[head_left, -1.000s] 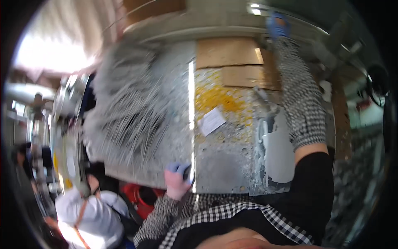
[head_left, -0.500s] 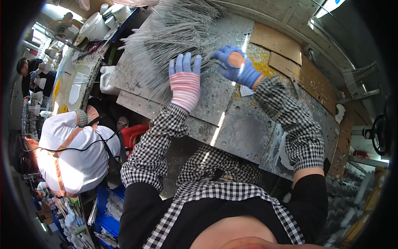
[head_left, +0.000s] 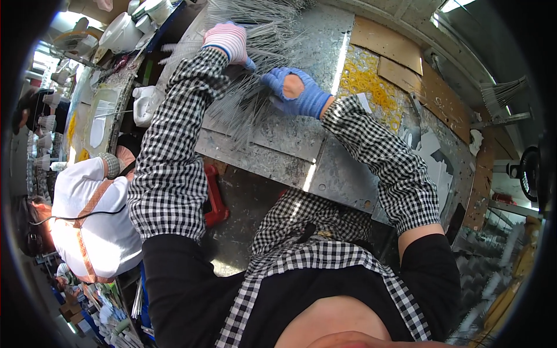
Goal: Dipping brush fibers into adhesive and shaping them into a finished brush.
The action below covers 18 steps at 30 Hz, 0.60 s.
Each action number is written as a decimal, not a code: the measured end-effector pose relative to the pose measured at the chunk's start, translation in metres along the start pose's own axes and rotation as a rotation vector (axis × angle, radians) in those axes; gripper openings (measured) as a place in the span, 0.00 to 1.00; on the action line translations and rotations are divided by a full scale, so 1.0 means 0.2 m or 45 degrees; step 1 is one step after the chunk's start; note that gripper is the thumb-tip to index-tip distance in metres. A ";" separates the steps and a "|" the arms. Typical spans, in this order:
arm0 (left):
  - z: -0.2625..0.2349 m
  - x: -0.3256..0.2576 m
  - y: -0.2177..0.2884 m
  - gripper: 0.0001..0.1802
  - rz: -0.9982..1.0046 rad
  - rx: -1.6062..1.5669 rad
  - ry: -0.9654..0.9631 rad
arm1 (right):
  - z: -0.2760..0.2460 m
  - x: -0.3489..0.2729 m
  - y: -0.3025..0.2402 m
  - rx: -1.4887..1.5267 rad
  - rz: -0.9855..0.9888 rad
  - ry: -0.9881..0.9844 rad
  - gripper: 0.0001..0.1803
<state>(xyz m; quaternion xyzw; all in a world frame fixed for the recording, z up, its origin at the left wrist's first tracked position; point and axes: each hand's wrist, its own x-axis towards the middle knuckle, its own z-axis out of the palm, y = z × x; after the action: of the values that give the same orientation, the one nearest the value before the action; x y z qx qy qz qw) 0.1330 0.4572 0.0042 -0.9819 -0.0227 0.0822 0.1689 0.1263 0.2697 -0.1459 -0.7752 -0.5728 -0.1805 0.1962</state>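
Note:
A large pile of thin wire brushes (head_left: 262, 37) with pale bristles fans across the far left of the grey metal worktop (head_left: 284, 142). My left hand (head_left: 227, 43), in a pink-and-white striped glove with blue fingertips, reaches over the pile's left side. Its fingers curl down round some of the brushes, and most fingertips are hidden. My right hand (head_left: 299, 90), in a blue glove with a round hole over its back, is at the pile's right edge. Its fingers are bent but apart beside the wire ends, with nothing seen held between them.
Yellow rings (head_left: 371, 84) lie to the right, beside flat cardboard (head_left: 400, 75). A white jug (head_left: 145, 105) stands left of the worktop. At the left, a person in a white top (head_left: 96, 220) sits near a red stool (head_left: 216, 197). A black fan (head_left: 529, 180) is at the far right.
My left hand has moved forward and left, its outstretched fingers now curled over the brushes. The right hand has moved left and slightly nearer, to the pile's edge. The person has shifted slightly left.

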 end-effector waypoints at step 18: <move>0.67 -0.70 0.62 0.40 0.095 -0.264 0.683 | -0.10 -0.49 -0.42 0.273 0.252 -0.600 0.15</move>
<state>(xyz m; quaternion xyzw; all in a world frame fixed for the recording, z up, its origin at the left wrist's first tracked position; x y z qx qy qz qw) -0.0261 0.3753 -0.1408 -0.9808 0.0505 -0.1770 0.0644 0.0176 0.2023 -0.1700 -0.8227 -0.5400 0.0862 0.1551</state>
